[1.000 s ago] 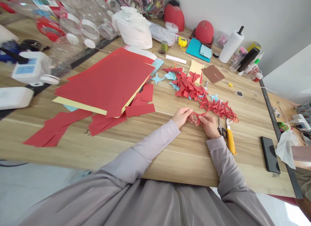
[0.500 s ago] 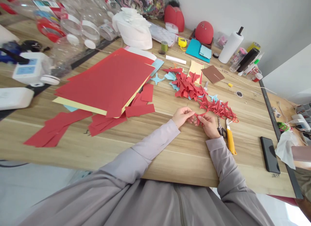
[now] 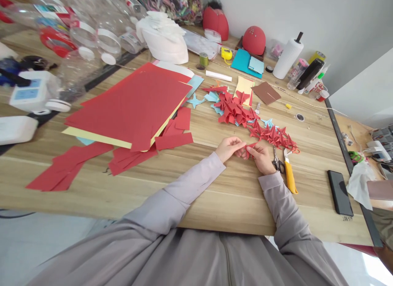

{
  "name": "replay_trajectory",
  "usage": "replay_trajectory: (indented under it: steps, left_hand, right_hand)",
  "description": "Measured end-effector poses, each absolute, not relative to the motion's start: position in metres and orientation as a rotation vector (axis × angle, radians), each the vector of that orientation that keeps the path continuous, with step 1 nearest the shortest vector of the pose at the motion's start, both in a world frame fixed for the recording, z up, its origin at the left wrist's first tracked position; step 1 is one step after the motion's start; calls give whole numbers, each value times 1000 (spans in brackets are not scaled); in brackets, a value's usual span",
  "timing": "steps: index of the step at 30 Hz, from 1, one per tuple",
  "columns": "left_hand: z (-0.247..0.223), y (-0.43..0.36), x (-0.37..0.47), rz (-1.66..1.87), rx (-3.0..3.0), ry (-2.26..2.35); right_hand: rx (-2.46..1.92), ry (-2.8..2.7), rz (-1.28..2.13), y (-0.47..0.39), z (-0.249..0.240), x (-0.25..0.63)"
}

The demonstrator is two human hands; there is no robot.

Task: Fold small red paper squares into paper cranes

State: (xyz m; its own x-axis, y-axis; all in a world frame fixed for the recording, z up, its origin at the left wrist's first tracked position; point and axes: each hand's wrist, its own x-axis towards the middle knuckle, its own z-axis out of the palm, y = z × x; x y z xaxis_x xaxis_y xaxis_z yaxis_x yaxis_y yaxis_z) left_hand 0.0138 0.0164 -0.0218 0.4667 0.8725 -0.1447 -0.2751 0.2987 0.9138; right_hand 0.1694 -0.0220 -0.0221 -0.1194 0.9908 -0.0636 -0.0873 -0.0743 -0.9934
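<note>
My left hand (image 3: 229,148) and my right hand (image 3: 260,157) meet over the wooden table, both pinching one small red paper piece (image 3: 251,147). Fingers cover much of that piece. Just beyond them lie folded red paper stars (image 3: 272,134) and a heap of red folded shapes (image 3: 233,110), with light blue ones (image 3: 195,101) beside it. Black-handled scissors (image 3: 278,164) and a yellow-handled cutter (image 3: 290,177) rest right of my right hand. To the left are large red sheets (image 3: 129,101) stacked over yellow paper, with cut red strips (image 3: 67,163) in front.
Clear plastic bottles (image 3: 107,38) crowd the back left near a white stack (image 3: 166,40). A black phone (image 3: 340,193) lies at the right. Along the back stand a yellow tape measure (image 3: 226,53), a red dome (image 3: 254,40) and a white bottle (image 3: 287,58).
The whole view has shifted slightly. Both hands keep hold of the red piece, and less of it shows between the fingers.
</note>
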Motion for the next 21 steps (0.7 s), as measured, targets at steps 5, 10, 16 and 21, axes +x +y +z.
replay_trajectory:
  steps: [5, 10, 16, 21]
  left_hand:
    - [-20, 16, 14, 926, 958, 791]
    - [-19, 16, 12, 911, 981, 772]
    - [-22, 17, 11, 833, 1079, 763]
    - [-20, 16, 10, 793, 1075, 761]
  right_hand:
    - [-1137, -1135, 1380, -22, -24, 169]
    - [-1132, -1194, 1379, -23, -19, 169]
    - [-1114, -1242, 1392, -24, -15, 168]
    - [-1102, -1249, 1391, -24, -17, 170]
